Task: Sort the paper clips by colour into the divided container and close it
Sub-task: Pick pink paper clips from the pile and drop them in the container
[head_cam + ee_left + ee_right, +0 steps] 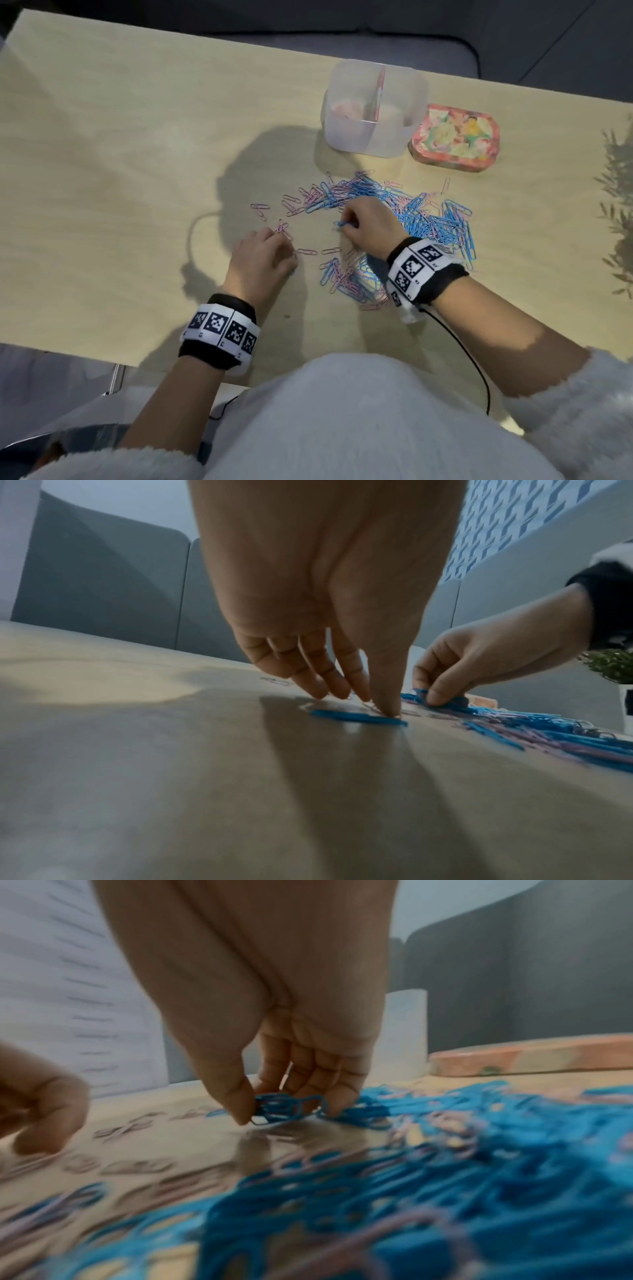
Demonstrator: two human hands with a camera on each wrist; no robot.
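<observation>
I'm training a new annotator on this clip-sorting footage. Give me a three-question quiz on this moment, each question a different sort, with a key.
1. True or false: the floral lid sits on the divided container.
2. What colour are the clips the right hand pinches? A pink, B blue, C green.
3. Fill in: the left hand has its thumb tip on a ___ clip lying on the table.

Key: 1 false, it lies beside the container; 2 B; 3 blue.

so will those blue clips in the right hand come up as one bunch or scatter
Probably as a loose bunch: the blue paper clips in the right hand look interlinked. Some may snag neighbours in the pile. Thin wire, likely light and slippery.
</observation>
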